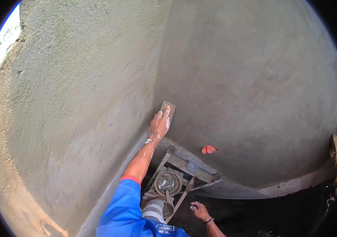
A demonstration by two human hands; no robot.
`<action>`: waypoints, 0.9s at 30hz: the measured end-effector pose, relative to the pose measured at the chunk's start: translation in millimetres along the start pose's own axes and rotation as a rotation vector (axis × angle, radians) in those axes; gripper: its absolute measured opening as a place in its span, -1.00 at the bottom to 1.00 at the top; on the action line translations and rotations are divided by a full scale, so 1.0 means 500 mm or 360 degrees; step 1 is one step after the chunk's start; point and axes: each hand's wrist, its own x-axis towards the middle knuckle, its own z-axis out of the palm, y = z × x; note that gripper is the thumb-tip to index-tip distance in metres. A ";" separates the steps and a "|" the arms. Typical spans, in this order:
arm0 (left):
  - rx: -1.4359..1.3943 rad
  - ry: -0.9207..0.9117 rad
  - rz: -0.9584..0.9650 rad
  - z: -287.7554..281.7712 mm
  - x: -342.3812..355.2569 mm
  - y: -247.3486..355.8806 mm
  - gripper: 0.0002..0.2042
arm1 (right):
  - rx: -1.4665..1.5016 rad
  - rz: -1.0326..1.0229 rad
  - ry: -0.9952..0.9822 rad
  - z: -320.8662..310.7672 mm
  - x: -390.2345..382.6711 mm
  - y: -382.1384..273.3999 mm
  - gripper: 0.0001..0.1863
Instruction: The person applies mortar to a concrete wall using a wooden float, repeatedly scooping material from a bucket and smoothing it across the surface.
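Note:
Up at the inner corner of two plastered walls, my left hand (pixel 160 123) grips a small rectangular plastering float (pixel 171 111). Its fingers lie along the float's back, which is against the smooth grey wall (pixel 247 79). White smears mark that hand and forearm. Down at the lower right, my right hand (pixel 200 211) hangs free with loosely bent fingers and nothing visible in it. Between my arms, a round bucket (pixel 157 185) holds wet grey mortar. A dark round scoop-like tool (pixel 168 210) with a wooden handle leans at its near side.
The bucket rests on a wooden scaffold frame (pixel 184 161) below me, where my leg in a striped grey garment shows. A clear round plastic item (pixel 192 166) lies on a plank. Something red (pixel 208 149) sticks out of the wall. A rough-textured wall (pixel 77 79) rises at left.

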 end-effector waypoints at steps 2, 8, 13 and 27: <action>-0.0068 0.0092 0.0024 -0.027 0.018 0.040 -0.35 | -0.0084 -0.0176 0.0149 -0.042 0.006 0.004 -0.69; 0.0023 0.0698 0.0256 -0.452 0.311 0.251 -0.39 | 0.0182 0.0065 0.0343 -0.072 -0.029 -0.053 -0.69; 0.0105 0.0541 0.0215 -0.418 0.368 0.236 -0.41 | 0.0352 0.0176 0.0217 -0.002 -0.080 -0.001 -0.71; -0.0224 0.0633 0.0247 -0.408 0.307 0.299 -0.40 | 0.0089 0.0176 0.0218 -0.031 -0.099 0.028 -0.69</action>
